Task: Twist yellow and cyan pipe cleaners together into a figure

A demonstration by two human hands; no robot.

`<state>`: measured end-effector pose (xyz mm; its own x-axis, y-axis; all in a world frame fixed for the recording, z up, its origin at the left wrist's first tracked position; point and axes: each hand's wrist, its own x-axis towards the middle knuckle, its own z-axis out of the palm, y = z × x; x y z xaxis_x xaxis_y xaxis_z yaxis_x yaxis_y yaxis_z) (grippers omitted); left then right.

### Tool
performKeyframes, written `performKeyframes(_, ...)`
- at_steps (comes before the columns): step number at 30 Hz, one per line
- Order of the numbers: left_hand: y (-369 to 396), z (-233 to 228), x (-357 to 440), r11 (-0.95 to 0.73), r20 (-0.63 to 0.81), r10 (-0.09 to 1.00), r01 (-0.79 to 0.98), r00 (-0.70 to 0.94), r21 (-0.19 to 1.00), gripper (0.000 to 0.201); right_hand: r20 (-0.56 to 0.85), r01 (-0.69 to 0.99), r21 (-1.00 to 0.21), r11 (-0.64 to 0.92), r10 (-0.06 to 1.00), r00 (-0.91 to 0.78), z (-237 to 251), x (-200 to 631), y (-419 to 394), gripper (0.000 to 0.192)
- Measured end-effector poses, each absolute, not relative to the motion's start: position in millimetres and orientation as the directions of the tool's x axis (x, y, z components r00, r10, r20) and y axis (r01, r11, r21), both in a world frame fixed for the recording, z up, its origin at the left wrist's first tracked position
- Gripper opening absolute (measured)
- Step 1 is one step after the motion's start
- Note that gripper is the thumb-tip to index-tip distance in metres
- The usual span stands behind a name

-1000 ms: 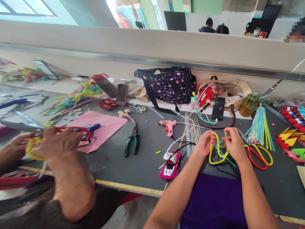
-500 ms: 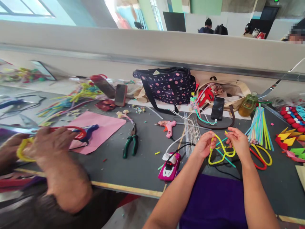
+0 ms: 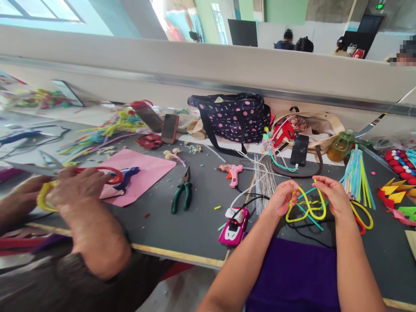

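Purple cloth lies between the forearms, matte and soft-looking. Beyond it, left hand pinches the yellow strand, thumb against fingers; right hand has a narrow fingertip pinch near a free end. Strand hangs in open loops between the hands, just above the table. It holds its curves, so my guess is a wire core; surface looks ribbed or fuzzy, too small to tell. To bend it well: anchor left, feed right, small even bends, thumb close to the bend point, no sharp kinks, loops apart so they don't snag. Watch the thin teal strips lying under the loops. Right of right hand: scissors, smooth looped handles, and just past them a fanned pastel stem bundle. Left of and beyond left hand: thin, shiny straight rods, then glossy pink glue gun. Farther out: flat black phone, then slouchy dotted fabric bag.
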<state>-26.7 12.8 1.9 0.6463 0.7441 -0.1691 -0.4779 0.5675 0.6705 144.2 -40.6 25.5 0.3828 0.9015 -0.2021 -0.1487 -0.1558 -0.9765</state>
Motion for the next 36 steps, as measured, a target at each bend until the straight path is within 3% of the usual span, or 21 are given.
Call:
performKeyframes(6,10,3,-27,0.565,-0.131,0.724,-0.473,0.677,0.676,0.023,-0.228,-0.131,-0.97,-0.203,0.947,0.226,34,156,-31,0.044)
performKeyframes(10,8,5,-29,0.613,-0.059,0.681,-0.524,0.73,0.592,0.023,-0.119,-0.02,-0.993,-0.121,0.922,0.369,41,159,-21,0.04)
performKeyframes(16,11,5,-31,0.662,-0.004,0.666,-0.588,0.746,0.465,0.029,0.076,-0.053,-0.986,0.159,0.706,0.704,43,167,-11,0.032)
performKeyframes(21,16,0,-27,0.584,-0.138,0.771,-0.603,0.622,0.543,0.02,0.183,-0.053,-0.918,0.393,0.539,0.822,33,191,-19,0.028)
performKeyframes(24,19,-2,-25,0.512,-0.214,0.834,-0.567,0.509,0.645,0.019,0.214,-0.034,-0.894,0.447,0.492,0.844,29,194,-22,0.028)
performKeyframes(28,21,-3,-24,0.453,-0.251,0.876,-0.523,0.412,0.721,0.021,0.23,-0.001,-0.929,0.371,0.579,0.782,29,178,-20,0.039)
performKeyframes(30,21,-3,-25,0.435,-0.246,0.885,-0.516,0.396,0.738,0.021,0.29,0.124,-0.945,0.304,0.597,0.748,29,167,-18,0.046)
performKeyframes(36,22,-2,-26,0.425,-0.223,0.883,-0.502,0.413,0.753,0.02,0.325,0.462,-0.884,0.078,0.812,0.485,26,151,-19,0.039)
